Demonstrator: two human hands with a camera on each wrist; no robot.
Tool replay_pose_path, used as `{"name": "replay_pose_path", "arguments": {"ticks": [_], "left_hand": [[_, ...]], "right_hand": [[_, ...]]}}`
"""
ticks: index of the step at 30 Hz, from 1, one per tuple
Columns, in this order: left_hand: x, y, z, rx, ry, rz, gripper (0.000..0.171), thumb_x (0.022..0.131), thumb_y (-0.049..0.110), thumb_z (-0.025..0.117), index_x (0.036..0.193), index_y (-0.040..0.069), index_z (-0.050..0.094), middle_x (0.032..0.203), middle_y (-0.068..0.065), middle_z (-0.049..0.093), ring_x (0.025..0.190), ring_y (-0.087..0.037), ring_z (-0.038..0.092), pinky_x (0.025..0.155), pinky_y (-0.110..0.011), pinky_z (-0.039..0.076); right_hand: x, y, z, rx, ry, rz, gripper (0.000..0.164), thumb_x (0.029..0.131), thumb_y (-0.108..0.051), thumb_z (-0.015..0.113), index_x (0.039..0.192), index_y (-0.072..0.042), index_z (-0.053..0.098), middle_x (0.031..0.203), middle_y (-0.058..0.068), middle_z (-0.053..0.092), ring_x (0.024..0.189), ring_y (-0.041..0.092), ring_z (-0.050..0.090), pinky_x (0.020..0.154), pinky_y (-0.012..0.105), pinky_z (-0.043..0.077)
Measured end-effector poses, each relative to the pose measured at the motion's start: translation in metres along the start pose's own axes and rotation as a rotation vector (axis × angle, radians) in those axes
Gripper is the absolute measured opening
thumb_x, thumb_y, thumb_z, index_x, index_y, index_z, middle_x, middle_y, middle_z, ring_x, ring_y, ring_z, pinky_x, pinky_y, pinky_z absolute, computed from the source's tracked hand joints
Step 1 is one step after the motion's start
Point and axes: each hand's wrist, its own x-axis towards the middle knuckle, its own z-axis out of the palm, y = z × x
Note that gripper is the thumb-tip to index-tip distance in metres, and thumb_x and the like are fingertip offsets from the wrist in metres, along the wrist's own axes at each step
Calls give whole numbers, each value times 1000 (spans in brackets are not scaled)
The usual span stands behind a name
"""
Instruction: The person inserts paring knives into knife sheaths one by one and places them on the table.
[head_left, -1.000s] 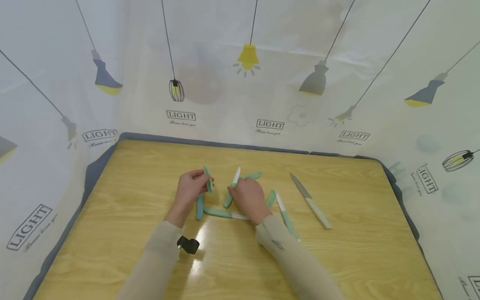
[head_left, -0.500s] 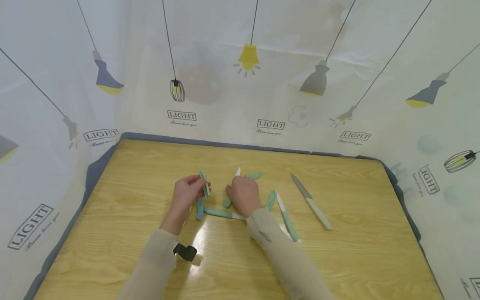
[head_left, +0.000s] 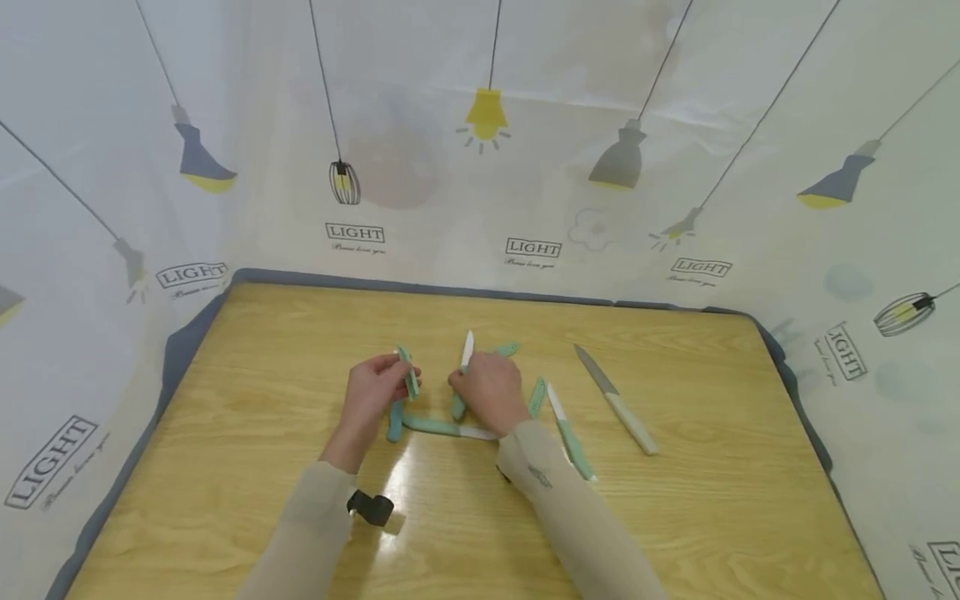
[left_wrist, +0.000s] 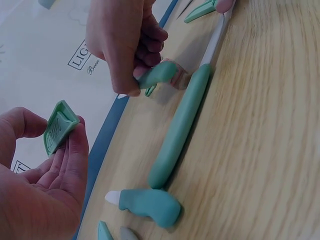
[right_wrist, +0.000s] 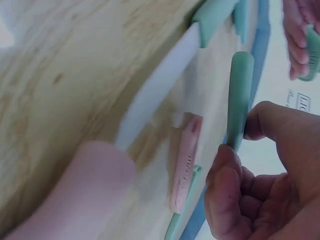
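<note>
Mint-green and slim, a blade sheath (left_wrist: 59,132) is in the left hand (head_left: 372,383), pinched between the thumb and the fingers, its lettered inner side showing in the left wrist view. Opposite it, the right hand (head_left: 495,387) grips the handle of a green-handled knife (right_wrist: 240,85) between thumb and forefinger; its white blade points toward the far edge of the table (head_left: 247,500). Knife and sheath are well apart, and it cannot be told whether they belong together.

As far as can be judged, the handling is midway: one sheath and one knife are in hand, while the rest lie loose. Nearer the left edge lies a small teal-handled tool (left_wrist: 150,205), its white tip bare. Just beside its end, another green-handled knife (left_wrist: 182,125) lies crosswise, also uncovered. A pink sheath (right_wrist: 185,165) lies on the wood, with no blade seen in it. Beyond the right hand, one green cover (head_left: 507,349) points toward the far right corner; another green cover (head_left: 537,397) lies beside a third green-handled knife (head_left: 570,437). Nearest the right edge is a larger cream-handled knife (head_left: 630,421), its grey blade exposed. So every blade visible is bare, and no cover seen is fitted.
</note>
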Motion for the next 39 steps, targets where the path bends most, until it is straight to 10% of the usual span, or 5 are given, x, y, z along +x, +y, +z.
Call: {"name": "replay_pose_path", "arguments": {"ticks": [11,27,39], "left_hand": [[2,-8,10,-15,-45,-46,43,90,18,65,127,-3,58,111,-17,66,91,-24,67,74,-25,56],[4,-17,30,-49,-84,-60,41,89,10,68,125,-5,56,108,-18,68,81,-18,70,69,-26,58],[3,-20,43,-100,-74,-95,38,88,10,68,122,-2,56,106,-17,70,92,-28,69,74,-32,58]], "right_hand": [[-23,16,-10,140,17,17,46,88,-34,55,48,-17,40,41,-9,28,37,6,24,33,19,23],[-62,39,-23,283,16,-17,39,92,-37,58,107,-3,70,88,1,73,61,5,61,62,31,53],[-87,54,-25,357,19,-56,31,89,-37,64,97,-7,71,82,-2,71,70,10,64,61,28,54]]}}
